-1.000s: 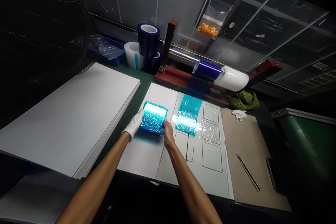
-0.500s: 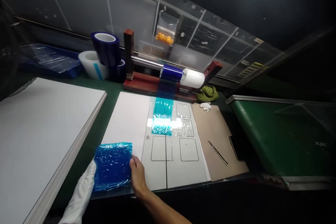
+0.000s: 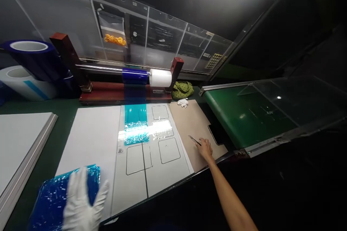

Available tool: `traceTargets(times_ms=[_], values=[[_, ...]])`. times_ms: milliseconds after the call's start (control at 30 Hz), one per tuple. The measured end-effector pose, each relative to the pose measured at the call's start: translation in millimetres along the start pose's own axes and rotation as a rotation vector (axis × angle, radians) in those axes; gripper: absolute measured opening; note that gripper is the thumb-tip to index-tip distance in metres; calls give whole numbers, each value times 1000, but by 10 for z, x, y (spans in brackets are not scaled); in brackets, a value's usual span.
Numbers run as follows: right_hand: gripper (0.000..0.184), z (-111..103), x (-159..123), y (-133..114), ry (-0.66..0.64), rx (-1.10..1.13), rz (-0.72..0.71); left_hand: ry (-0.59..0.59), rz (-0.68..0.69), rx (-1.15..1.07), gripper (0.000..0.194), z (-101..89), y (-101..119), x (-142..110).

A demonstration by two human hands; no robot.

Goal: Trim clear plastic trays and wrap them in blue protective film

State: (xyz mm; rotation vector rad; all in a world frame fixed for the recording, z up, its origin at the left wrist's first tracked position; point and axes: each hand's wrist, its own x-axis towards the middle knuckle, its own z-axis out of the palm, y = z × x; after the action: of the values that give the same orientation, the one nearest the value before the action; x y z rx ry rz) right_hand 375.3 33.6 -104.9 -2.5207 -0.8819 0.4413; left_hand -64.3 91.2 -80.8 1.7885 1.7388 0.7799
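Note:
My left hand (image 3: 84,202), in a white glove, lies with fingers spread over a stack of shiny blue film sheets (image 3: 52,196) at the lower left. My bare right hand (image 3: 205,148) is at the brown board (image 3: 181,119), its fingers closed around the rear end of a slim, pen-like metal tool (image 3: 194,139), which looks like a craft knife. The tool's thin tip points up and left. Between my hands, a strip of blue film (image 3: 135,115) runs down from a roll (image 3: 135,76) onto a clear sheet marked with black rounded outlines (image 3: 169,150).
Behind stands a red-brown wooden roll holder (image 3: 108,95) with a metal rod and a white roll (image 3: 160,78). Large film rolls (image 3: 32,57) and a stack of white sheets (image 3: 21,133) are at left. A phone (image 3: 216,134) and a green conveyor belt (image 3: 230,115) are at right.
My right hand has left the blue film stack and moved right onto the pen-like tool. My left hand now lies flat on the stack, which sits lower left. The view has swung right.

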Motion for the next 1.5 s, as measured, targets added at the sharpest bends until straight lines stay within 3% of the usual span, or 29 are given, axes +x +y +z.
traceTargets(times_ms=[100,233,300,433,600,833,900,1033,1100,1233,1367,1500], values=[[8,-59,208,339,-40,-68,-61,-2,149,64,82,543,399,-37],[15,17,406,527,-132,-65,-196,-88,148,192,89,1220,807,13],[21,61,509,512,-194,-55,-310,-113,183,303,88,1486,995,136],[21,147,729,321,-294,-140,-565,-240,389,461,86,1932,1261,571],[17,292,951,61,-370,-197,-660,-480,528,575,100,2334,1242,1048],[15,413,1081,-64,-526,-40,-678,-536,639,592,111,2409,1157,1205],[15,416,1110,-61,-577,61,-658,-495,683,579,99,2396,1150,1243],[17,400,1131,18,-634,216,-631,-373,753,555,43,2409,1087,1306],[18,368,1113,122,-539,188,-614,-305,788,545,43,2404,1050,1252],[26,253,983,473,-276,91,-526,-162,857,523,54,2268,1034,823],[37,164,693,806,-82,-24,-499,-62,909,506,64,2056,1000,61],[38,107,333,879,-7,-51,-538,17,943,520,66,2007,833,-706]])
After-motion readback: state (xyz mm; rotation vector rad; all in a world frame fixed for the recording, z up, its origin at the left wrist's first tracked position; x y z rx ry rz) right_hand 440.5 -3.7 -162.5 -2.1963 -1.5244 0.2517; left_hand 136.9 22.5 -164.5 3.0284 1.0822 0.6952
